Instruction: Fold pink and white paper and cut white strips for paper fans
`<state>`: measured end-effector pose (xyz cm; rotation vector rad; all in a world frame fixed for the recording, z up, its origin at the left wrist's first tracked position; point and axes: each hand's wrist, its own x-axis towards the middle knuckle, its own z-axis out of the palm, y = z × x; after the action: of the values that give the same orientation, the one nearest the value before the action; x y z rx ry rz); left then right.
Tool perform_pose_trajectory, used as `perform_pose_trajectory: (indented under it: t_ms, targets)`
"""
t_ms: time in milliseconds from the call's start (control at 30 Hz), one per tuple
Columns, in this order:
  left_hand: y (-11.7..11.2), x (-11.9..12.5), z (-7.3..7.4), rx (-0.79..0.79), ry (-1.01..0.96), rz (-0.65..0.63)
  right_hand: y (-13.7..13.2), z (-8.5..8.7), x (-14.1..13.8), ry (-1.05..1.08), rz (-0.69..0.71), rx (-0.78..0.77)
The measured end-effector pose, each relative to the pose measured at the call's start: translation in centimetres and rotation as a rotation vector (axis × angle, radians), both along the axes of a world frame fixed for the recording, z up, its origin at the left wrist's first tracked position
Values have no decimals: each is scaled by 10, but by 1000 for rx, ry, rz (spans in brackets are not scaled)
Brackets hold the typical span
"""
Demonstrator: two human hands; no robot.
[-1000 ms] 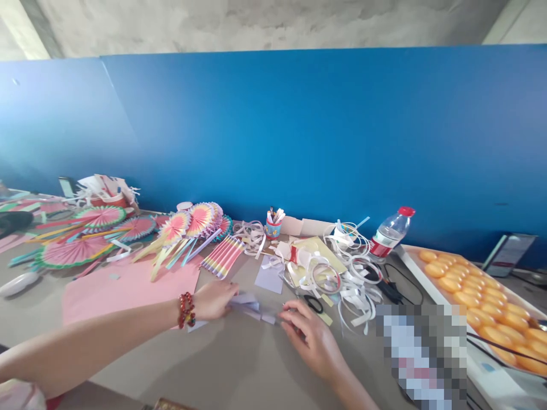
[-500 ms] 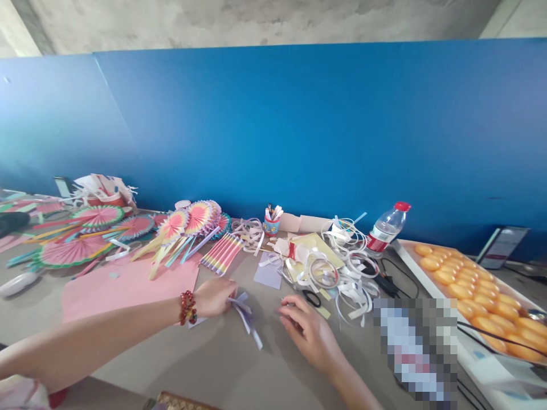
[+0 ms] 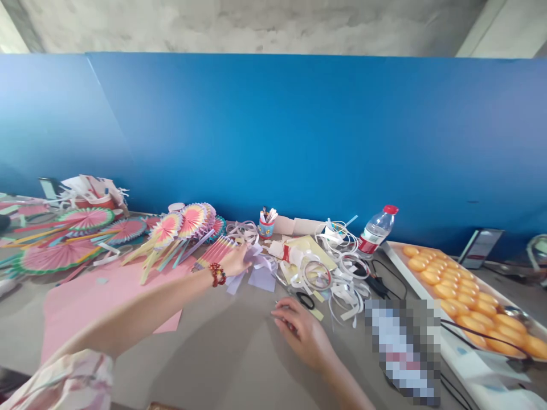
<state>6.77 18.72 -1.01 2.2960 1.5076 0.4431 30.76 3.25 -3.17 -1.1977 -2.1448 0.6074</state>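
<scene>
My left hand [image 3: 236, 262], with a beaded bracelet at the wrist, reaches over the pleated pink-and-yellow paper [image 3: 217, 250]. Lilac paper strips [image 3: 233, 285] stick out from under its closed fingers, which partly hide them. A lilac paper sheet [image 3: 262, 279] lies just to its right. My right hand [image 3: 304, 333] rests curled on the table; between its fingers shows a small reddish thing with a thin tip, too covered to name. Close above it lies a black loop, like a scissors handle [image 3: 305, 300].
Finished paper fans [image 3: 188, 223] and pink paper [image 3: 85, 302] lie left. A pen cup [image 3: 265, 229] stands at the back beside tangled white strips [image 3: 346, 285]. Farther right are a bottle [image 3: 378, 230], a tray of orange domes [image 3: 465, 290], cables and a blurred-out patch. A blue partition [image 3: 273, 136] closes the back.
My left hand has moved forward and right with the lilac strips, from the bare table to beside the pleated paper. My right hand stays about where it was. The view has shifted slightly.
</scene>
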Motion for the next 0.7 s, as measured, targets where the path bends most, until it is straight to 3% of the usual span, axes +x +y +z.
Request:
perform_pose_trajectory:
  t_ms: [133,400,700]
  targets:
    - [11,9,-9,-21,77,38,0,-1,1,-1,6,5]
    - [11,3,-9,15,220,68,-1,0,-1,-44,22,24]
    - [-18,11,-9,173,309,-134,0,-3,0,-52,31,-12]
